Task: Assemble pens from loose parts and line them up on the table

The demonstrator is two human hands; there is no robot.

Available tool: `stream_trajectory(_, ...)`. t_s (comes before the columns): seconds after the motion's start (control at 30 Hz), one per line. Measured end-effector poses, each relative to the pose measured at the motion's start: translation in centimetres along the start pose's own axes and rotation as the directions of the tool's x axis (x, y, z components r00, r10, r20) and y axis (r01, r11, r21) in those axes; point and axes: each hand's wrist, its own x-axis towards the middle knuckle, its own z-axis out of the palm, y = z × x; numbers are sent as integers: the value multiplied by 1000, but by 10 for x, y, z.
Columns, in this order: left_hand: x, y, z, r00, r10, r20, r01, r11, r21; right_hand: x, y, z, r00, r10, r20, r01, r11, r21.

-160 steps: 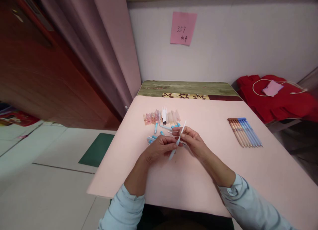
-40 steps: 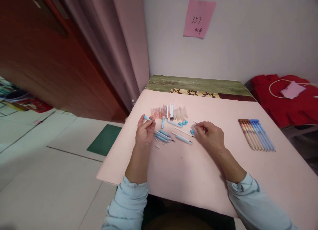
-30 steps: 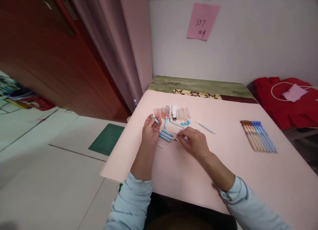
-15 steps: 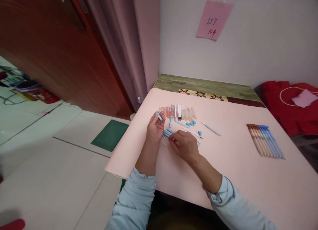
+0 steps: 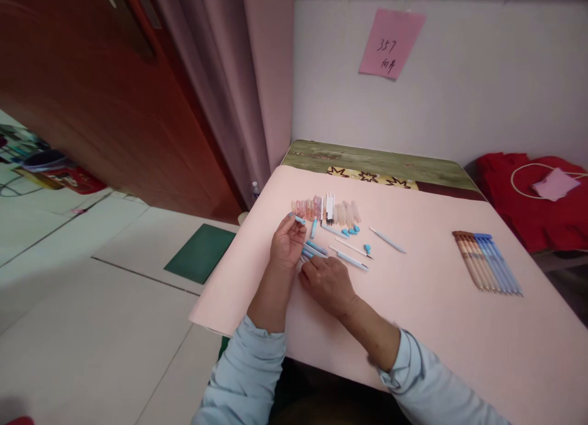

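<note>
My left hand (image 5: 286,243) is raised a little over the pink table (image 5: 413,308) and pinches a small blue pen part (image 5: 300,219) between thumb and fingers. My right hand (image 5: 327,283) lies low on the table just beside it, fingers curled onto the loose blue pen pieces (image 5: 314,249); what it grips is hidden. A row of clear and pink pen parts (image 5: 324,210) lies beyond the hands. A white and blue pen barrel (image 5: 388,240) lies alone to the right.
A neat row of brown and blue finished pens (image 5: 487,263) lies at the table's right. A red cloth bag (image 5: 533,198) sits beyond the right edge. A pink note (image 5: 391,42) hangs on the wall. The floor with a green mat (image 5: 199,253) drops off left.
My right hand put a pen barrel down on the right, then crossed left to the loose pieces beside my left hand. My left hand kept the small blue part.
</note>
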Motion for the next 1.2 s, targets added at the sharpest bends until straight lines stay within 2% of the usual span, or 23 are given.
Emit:
stream_trajectory(0.1,0,0,-1,1000,-6,15,6,1000,-6,1,7,-10,998,43,-52,-37,993,112)
stream_trajectory(0.2,1,-1,-2,1000,2,29,-2,1000,-8,-1,25,-20,963,249,-103,-205,925,319)
stream_trajectory(0.3,1,-4,-1,997,1,76,-2,1000,19,-3,48,-22,844,527,-99,-401,743,536)
stream_trajectory(0.37,-2,-7,1,993,-20,117,14,998,54,-2,61,-21,765,641,-59,-445,593,671)
stream_trajectory(0.43,-5,-10,3,988,-52,144,37,994,105,0,68,-21,718,695,-35,-439,491,752)
stream_trajectory(0.57,-14,-13,8,972,-114,206,66,972,225,4,70,-23,673,740,21,-438,375,817)
stream_trajectory(0.63,-17,-14,9,961,-134,241,68,962,264,5,68,-23,664,745,64,-428,308,850)
stream_trajectory(0.7,-18,-14,10,955,-147,258,71,957,280,5,67,-24,663,745,72,-407,279,870)
stream_trajectory(0.87,-18,-14,10,949,-161,270,81,954,287,3,70,-25,706,708,-19,-391,413,823)
stream_trajectory(0.93,-19,-14,11,951,-165,261,86,954,287,2,71,-24,705,709,-14,-398,413,819)
stream_trajectory(1.1,-22,-14,13,957,-165,238,92,953,288,4,69,-22,642,764,71,-343,203,917)
stream_trajectory(1.2,-22,-15,14,959,-171,225,103,953,284,6,66,-25,628,776,54,-294,173,940)
